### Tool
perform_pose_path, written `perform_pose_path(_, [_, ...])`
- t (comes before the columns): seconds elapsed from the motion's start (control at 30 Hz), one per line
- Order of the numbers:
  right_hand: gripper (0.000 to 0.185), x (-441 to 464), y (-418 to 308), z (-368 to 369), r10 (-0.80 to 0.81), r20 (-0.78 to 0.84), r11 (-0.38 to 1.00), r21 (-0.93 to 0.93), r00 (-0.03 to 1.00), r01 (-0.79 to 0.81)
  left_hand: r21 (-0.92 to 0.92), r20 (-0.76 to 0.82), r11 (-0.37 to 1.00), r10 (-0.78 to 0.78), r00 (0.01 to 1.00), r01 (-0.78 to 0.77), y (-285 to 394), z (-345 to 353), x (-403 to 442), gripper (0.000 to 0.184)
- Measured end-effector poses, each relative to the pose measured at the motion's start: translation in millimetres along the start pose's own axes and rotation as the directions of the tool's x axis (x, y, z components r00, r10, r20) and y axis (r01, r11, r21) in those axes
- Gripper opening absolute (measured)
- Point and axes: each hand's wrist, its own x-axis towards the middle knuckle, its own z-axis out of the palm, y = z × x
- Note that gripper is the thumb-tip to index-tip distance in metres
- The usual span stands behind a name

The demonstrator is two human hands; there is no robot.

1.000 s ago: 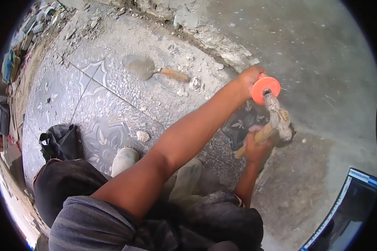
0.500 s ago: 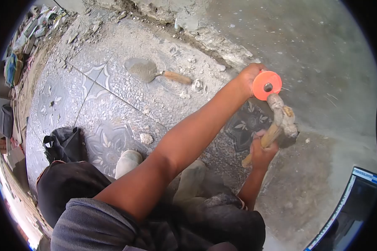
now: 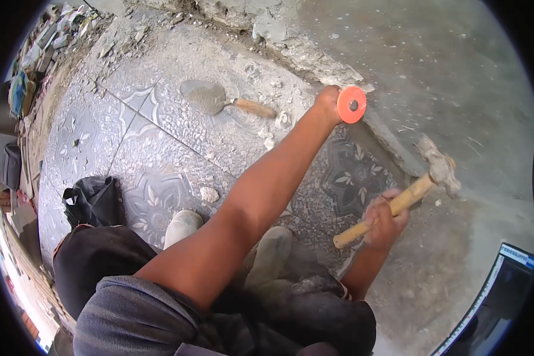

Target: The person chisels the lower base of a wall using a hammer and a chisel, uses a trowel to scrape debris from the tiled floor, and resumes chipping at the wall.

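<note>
Currently, a hammer (image 3: 420,188) is gripped in the right hand (image 3: 387,224), with the fingers wrapped around its wooden handle. An orange-guarded tool (image 3: 351,98) is held by the left hand (image 3: 327,101) at the end of the outstretched arm; that hand is judged to be closed around the shaft, although the fingers are largely concealed and the shaft cannot be made out. The governing relation is judged to be that between the hammer head (image 3: 441,168) and the metal stud (image 3: 353,105) at the centre of the orange disc (image 3: 344,113). The head is found to the right of the stud and lower in the view, clearly apart from it. The handle's long axis is seen to run from lower left to upper right, and the head is set across it, one end directed up and left. The disc is presented nearly face-on to the camera, so the tool's axis is taken to lie roughly along the line of sight. A trowel (image 3: 252,107) is noted on the dusty tiles (image 3: 178,107) left of the left hand, untouched.
</note>
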Motion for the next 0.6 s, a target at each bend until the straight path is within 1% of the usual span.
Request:
perform_pose_path(0.03, [0.012,1,-13,-5,-0.226,0.023,0.974,0.021,0.974,0.226,0.006,0.005,1.0,0.003,1.0,-0.003,14,-9,5,0.018])
perform_pose_path(0.07, [0.011,1,-26,-13,-0.43,0.043,0.903,0.042,0.902,0.428,0.038,-0.001,0.999,-0.027,1.0,0.027,21,-24,5,0.017])
perform_pose_path(0.1, [0.011,4,-42,-22,-0.552,0.096,0.834,0.054,0.828,0.549,0.069,-0.011,0.996,-0.056,0.998,0.057,20,-46,3,0.017])
perform_pose_path(0.13, [0.011,7,-52,-30,-0.665,0.141,0.746,0.072,0.733,0.662,0.105,-0.019,0.99,-0.091,0.996,0.093,15,-58,-2,0.017])
perform_pose_path(0.17, [0.011,4,-52,-33,-0.71,0.15,0.704,0.123,0.688,0.699,0.083,0.05,0.983,-0.169,0.984,0.165,5,-68,-4,0.018])
perform_pose_path(0.23, [0.012,0,-51,-38,-0.795,0.158,0.606,0.227,0.585,0.762,0.053,0.195,0.951,-0.308,0.931,0.304,-12,-79,-15,0.022])
perform_pose_path(0.27, [0.013,-2,-45,-40,-0.788,0.156,0.616,0.237,0.596,0.751,0.111,0.155,0.96,-0.272,0.95,0.257,-23,-78,-20,0.023])
perform_pose_path(0.33, [0.014,-10,-23,-45,-0.773,0.141,0.632,0.252,0.618,0.733,0.237,0.079,0.956,-0.199,0.977,0.175,-40,-40,-49,0.027])
perform_pose_path(0.37, [0.013,-12,-15,-48,-0.75,0.134,0.659,0.219,0.647,0.719,0.24,0.076,0.956,-0.192,0.978,0.169,-45,-31,-55,0.027])
perform_pose_path(0.47, [0.012,-15,-4,-54,-0.692,0.086,0.719,0.16,0.717,0.676,0.259,0.137,0.947,-0.23,0.964,0.189,-38,-10,-60,0.027])
perform_pose_path(0.5, [0.011,-15,-4,-55,-0.671,0.063,0.738,0.16,0.739,0.656,0.228,0.206,0.941,-0.297,0.932,0.249,-32,-6,-54,0.026])
perform_pose_path(0.53, [0.011,-16,-4,-56,-0.648,0.043,0.756,0.162,0.761,0.634,0.2,0.245,0.937,-0.332,0.911,0.287,-28,-3,-49,0.026])
perform_pose_path(0.6, [0.012,-12,-2,-54,-0.645,0.075,0.762,0.14,0.76,0.632,0.145,0.328,0.923,-0.386,0.863,0.357,-21,1,-39,0.026])
